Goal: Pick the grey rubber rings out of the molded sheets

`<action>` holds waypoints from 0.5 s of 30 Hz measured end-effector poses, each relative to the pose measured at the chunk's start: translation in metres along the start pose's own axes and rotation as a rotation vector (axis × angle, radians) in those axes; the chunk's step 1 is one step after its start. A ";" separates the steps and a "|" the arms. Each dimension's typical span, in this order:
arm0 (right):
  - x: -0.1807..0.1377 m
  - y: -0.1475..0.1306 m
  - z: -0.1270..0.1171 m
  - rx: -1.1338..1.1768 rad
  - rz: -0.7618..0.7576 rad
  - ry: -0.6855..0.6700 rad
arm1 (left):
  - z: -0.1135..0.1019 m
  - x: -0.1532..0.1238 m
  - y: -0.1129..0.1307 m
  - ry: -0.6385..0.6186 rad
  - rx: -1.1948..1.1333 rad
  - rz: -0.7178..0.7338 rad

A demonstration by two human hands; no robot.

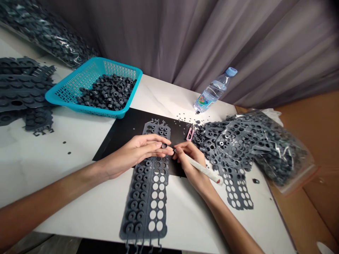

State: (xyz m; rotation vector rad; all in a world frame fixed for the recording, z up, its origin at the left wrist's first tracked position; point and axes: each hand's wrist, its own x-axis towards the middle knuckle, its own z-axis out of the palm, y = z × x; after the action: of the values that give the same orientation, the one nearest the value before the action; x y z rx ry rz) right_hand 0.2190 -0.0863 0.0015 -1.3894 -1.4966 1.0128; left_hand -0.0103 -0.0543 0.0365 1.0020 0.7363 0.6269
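My left hand [140,150] is closed, pinching a small dark rubber bushing [164,145] between thumb and fingers. Close beside it, my right hand [192,160] grips a pen-like tool [206,170] with a whitish wrapped handle; its tip points at the left fingertips, and whether it touches the bushing I cannot tell. Both hands hover over a long grey moulded rubber sheet [147,211]. Bushings fill the sheet's left columns, while many holes on its right side are bare. Under the sheet's far half lies a black mat [111,141].
A turquoise basket [79,110] of loose bushings stands at the back left, near stacked sheets [21,91]. Pink thread snips [190,133], a water bottle [212,93], a pile of punched sheets [230,141] and a plastic bag [288,158] of parts lie to the right.
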 end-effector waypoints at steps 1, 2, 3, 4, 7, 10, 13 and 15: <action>0.000 0.001 0.000 -0.008 -0.003 -0.002 | 0.000 0.000 0.001 0.000 0.001 0.000; 0.000 0.001 0.000 -0.018 -0.004 -0.004 | 0.001 0.000 0.001 -0.002 0.002 0.004; 0.000 0.001 0.000 -0.028 -0.005 -0.006 | 0.001 0.001 0.002 -0.004 0.002 0.011; 0.000 0.001 0.000 -0.037 -0.005 -0.009 | 0.001 0.001 0.002 -0.007 0.003 0.020; -0.001 -0.002 0.000 -0.053 -0.003 -0.017 | 0.000 0.002 0.001 -0.019 0.010 0.048; -0.001 -0.004 0.000 -0.058 -0.009 -0.021 | -0.001 0.002 0.000 -0.039 0.024 0.074; -0.002 -0.005 0.000 -0.067 -0.015 -0.034 | -0.001 0.002 0.000 -0.060 0.032 0.099; -0.002 -0.005 0.000 -0.078 -0.014 -0.036 | 0.001 0.002 0.002 -0.070 0.042 0.116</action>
State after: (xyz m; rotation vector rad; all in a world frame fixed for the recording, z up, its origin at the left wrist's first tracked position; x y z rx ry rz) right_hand 0.2180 -0.0888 0.0060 -1.4201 -1.5853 0.9842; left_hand -0.0088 -0.0526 0.0376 1.1059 0.6353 0.6757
